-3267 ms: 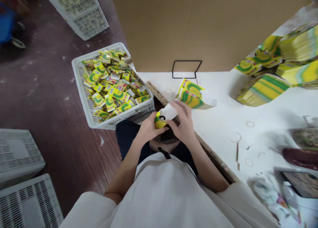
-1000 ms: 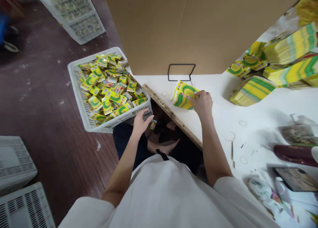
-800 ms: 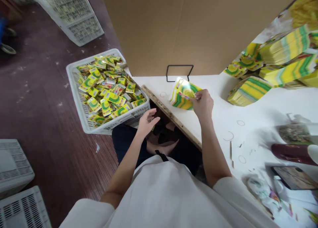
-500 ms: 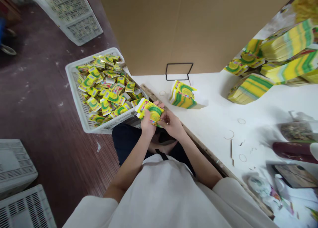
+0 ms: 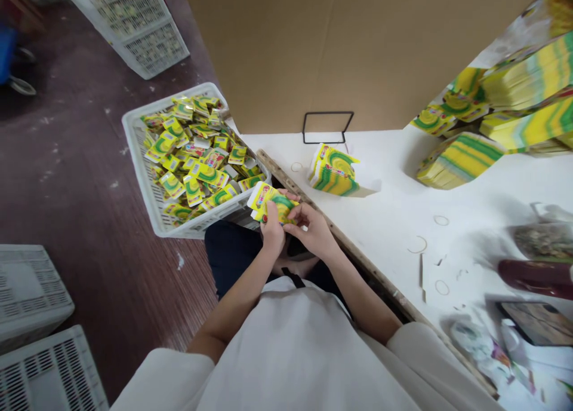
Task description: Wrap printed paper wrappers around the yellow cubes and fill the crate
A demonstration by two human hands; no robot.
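A yellow and green printed carton [image 5: 262,197] with white flaps is held low in front of me, between the basket and the table edge. My left hand [image 5: 273,229] is closed on it, thumb across its printed face. With bent fingers, my right hand [image 5: 310,227] grips the carton's right end. To the left stands a white plastic basket [image 5: 147,211] heaped with small yellow and green boxes [image 5: 208,173]. On the table, just beyond my hands, sits a stack of similar flat cartons [image 5: 333,171].
A large cardboard sheet [image 5: 304,52] rises behind a black wire stand [image 5: 328,128] on the white table [image 5: 385,232]. Bundled cartons [image 5: 461,160] lie at right, near a dark red bottle [image 5: 535,278] and a phone [image 5: 535,322]. White crates [image 5: 42,369] stand on the floor.
The view has shifted slightly, so the surroundings sit a little further right. My left thumb lies further over the carton, and my right fingers have closed in on its right end.
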